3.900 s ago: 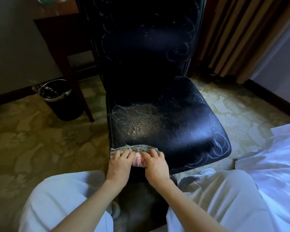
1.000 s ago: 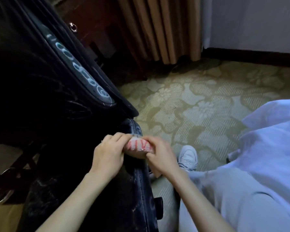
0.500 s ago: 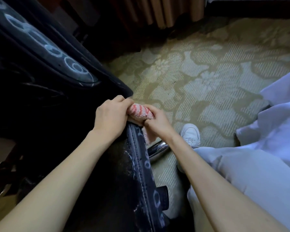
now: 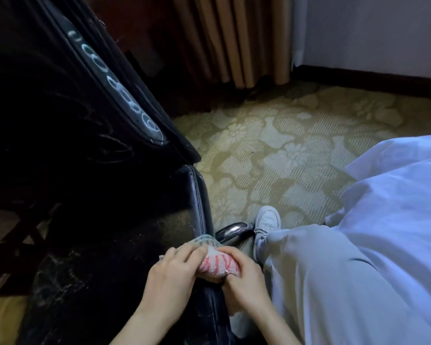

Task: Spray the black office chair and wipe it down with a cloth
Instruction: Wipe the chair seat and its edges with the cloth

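At the chair [image 4: 199, 202] edge, both hands [image 4: 171, 277] [image 4: 244, 282] clutch the cloth [image 4: 218, 266].

dim room — chair [image 4: 60, 145] nearly black (wide-angle edges bend)

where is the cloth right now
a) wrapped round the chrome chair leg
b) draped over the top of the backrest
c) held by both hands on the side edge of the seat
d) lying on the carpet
c: the left hand and right hand both grip the pink-striped cloth against the stitched seat edge, well below the backrest and off the carpet.
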`<move>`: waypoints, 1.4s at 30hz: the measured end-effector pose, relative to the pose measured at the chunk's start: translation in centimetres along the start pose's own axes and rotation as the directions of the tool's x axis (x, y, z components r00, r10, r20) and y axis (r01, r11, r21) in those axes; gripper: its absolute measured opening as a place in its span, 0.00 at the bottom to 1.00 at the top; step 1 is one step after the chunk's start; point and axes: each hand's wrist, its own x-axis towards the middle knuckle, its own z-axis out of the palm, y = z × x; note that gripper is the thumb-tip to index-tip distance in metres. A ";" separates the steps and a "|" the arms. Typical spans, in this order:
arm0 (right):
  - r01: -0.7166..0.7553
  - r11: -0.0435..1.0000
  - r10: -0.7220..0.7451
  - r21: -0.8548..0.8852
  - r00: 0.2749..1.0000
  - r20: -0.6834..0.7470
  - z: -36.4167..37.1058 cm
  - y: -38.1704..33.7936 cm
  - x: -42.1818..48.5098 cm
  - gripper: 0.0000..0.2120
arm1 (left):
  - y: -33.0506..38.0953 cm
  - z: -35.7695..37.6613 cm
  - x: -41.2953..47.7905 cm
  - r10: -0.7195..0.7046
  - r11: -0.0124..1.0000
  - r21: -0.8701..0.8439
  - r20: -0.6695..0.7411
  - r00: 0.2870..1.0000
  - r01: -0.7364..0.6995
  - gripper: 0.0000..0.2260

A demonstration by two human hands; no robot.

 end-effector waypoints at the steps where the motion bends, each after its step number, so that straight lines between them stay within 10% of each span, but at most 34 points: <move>1: -0.009 1.000 0.009 0.002 1.000 0.003 0.0 0.1 0.3 0.30 | 0.1 -0.1 0.1 -0.001 1.000 0.004 -0.006 1.000 0.001 0.26; 19: 0.015 0.987 -0.043 0.161 0.984 0.174 -1.0 -4.0 25.5 0.25 | -8.3 -1.5 21.7 -0.092 0.954 0.284 -0.047 0.995 0.101 0.16; 42: -0.124 0.973 0.144 0.195 0.985 -0.093 2.2 3.2 -3.6 0.26 | 2.1 0.7 -3.4 0.123 0.990 0.068 -0.037 0.992 -0.121 0.19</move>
